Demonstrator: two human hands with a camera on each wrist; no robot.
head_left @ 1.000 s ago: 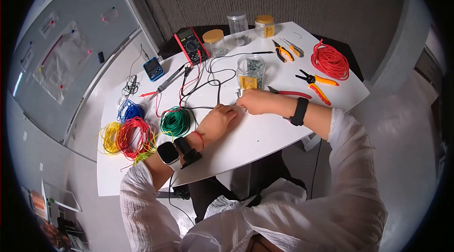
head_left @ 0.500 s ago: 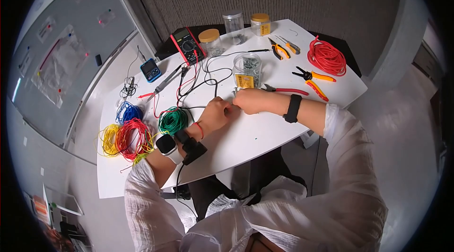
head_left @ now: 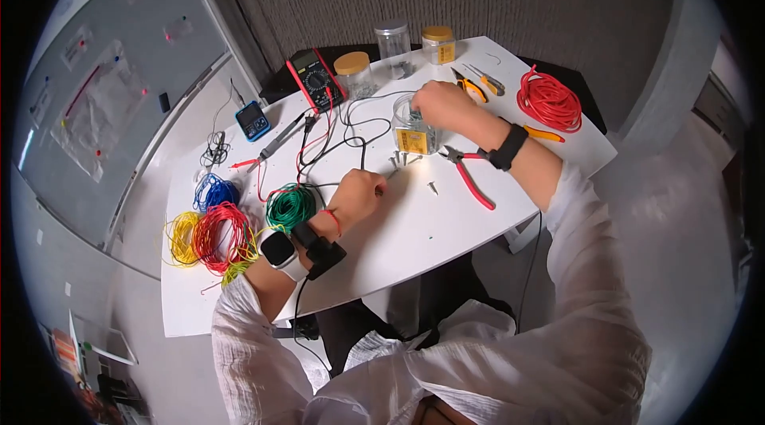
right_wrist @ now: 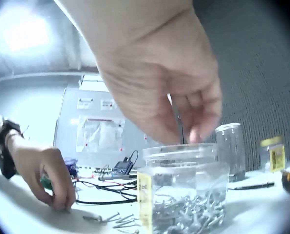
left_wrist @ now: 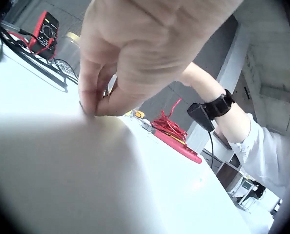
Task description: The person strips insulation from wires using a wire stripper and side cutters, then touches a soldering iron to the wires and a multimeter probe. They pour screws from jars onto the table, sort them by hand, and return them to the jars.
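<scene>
My right hand [head_left: 446,106] is over the mouth of a clear jar of screws [head_left: 417,140]. Its fingers pinch a thin metal screw [right_wrist: 179,124], which points down at the jar's rim in the right wrist view. On the white table, my left hand [head_left: 358,192] rests with curled fingers, thumb and fingertips together at the surface; I cannot tell whether anything is between them. Several loose screws [head_left: 404,159] lie between that hand and the jar. One more screw [head_left: 432,187] sits apart, nearer the table's front. Red-handled cutters [head_left: 476,186] lie right of it.
Coils of green wire [head_left: 292,206], red wire [head_left: 227,235] and blue wire [head_left: 217,192] lie at left. Behind are a multimeter [head_left: 316,80] with tangled leads and lidded jars [head_left: 353,78]. A thick red coil [head_left: 550,100] and orange-handled tools [head_left: 544,135] sit at right.
My right hand has risen from beside the left to the jar's mouth, uncovering the loose screws. The red-handled cutters have turned, handles now toward the front. My left fingers have curled from lying flatter.
</scene>
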